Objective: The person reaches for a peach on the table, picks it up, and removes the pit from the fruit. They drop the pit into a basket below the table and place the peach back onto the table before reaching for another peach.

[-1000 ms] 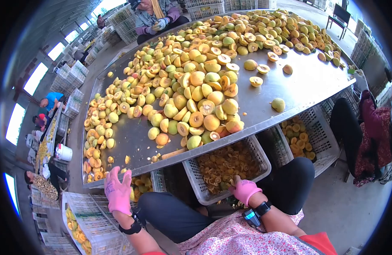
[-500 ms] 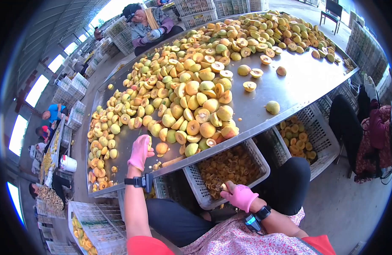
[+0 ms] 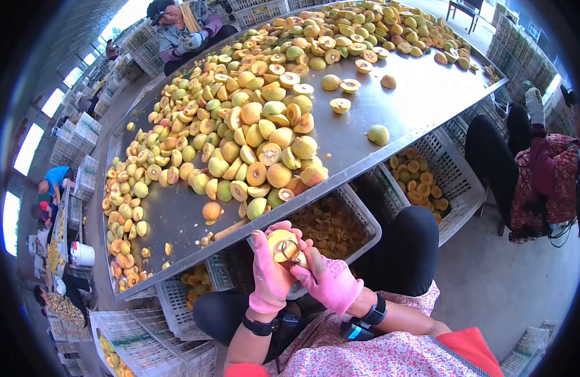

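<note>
In front of my lap, my left hand (image 3: 269,283), in a pink glove, is closed around a peach half (image 3: 279,244) with its yellow cut face showing. My right hand (image 3: 333,281), gloved in pink too, grips a small pitting tool (image 3: 296,256) whose curved metal end rests against the cut face. Its handle is mostly hidden in the fingers. Both hands meet just off the front edge of the metal table (image 3: 403,119). A large pile of peach halves (image 3: 240,135) covers much of that table.
Below the table edge stands a crate (image 3: 373,226) of peels and scraps. Another crate (image 3: 456,188) to its right holds peach halves. A wooden-handled tool (image 3: 230,230) lies near the edge. Co-workers sit across the table (image 3: 183,34) and at right (image 3: 544,182).
My left hand has come back from the table with a peach half. My right hand has moved left and up, bringing the tool to the fruit. The view has shifted slightly.
</note>
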`<state>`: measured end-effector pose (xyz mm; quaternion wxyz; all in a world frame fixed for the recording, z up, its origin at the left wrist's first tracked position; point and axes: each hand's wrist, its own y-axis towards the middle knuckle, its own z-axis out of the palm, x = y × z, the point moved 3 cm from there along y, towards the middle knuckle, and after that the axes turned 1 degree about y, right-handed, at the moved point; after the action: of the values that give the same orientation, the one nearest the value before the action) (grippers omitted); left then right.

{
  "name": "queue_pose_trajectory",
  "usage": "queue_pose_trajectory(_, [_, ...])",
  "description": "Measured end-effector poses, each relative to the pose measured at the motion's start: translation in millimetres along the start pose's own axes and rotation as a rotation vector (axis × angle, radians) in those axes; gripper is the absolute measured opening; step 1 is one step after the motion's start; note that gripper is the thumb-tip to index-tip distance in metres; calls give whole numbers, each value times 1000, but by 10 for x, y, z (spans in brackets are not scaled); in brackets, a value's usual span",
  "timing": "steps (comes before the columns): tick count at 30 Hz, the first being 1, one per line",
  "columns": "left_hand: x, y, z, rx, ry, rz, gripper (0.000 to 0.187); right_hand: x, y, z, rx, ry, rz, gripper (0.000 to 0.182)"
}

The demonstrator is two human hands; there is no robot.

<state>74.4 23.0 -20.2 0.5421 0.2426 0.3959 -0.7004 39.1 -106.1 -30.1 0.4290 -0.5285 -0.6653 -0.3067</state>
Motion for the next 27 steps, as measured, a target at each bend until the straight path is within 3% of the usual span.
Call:
queue_pose_trajectory(4, [40, 16, -20, -14, 2, 7, 54, 9, 14, 17, -79, 14, -70, 55])
queue_pose_trajectory(8, [48, 1, 11, -71, 121, 74, 49, 61, 26, -5, 37, 73, 58, 62])
queue_pose_trajectory(10, [38, -14, 25, -78, 141, 151, 35, 68, 16, 19, 47, 92, 66, 61])
queue_pose_trajectory(17, [95, -69, 3, -126, 300, 254, 36, 107, -35, 7, 213, 261, 153, 57])
queue_pose_trajectory(19, [79, -96, 44, -11, 407, 341, 41, 102, -27, -53, 242, 300, 157, 53])
queue_pose_trajectory(25, [165, -108, 130, -69, 123, 174, 39, 5, -23, -116, 299, 115, 159, 39])
queue_pose_trajectory(27, [159, -106, 171, -65, 173, 195, 38, -1, -28, -105, 271, 110, 141, 40])
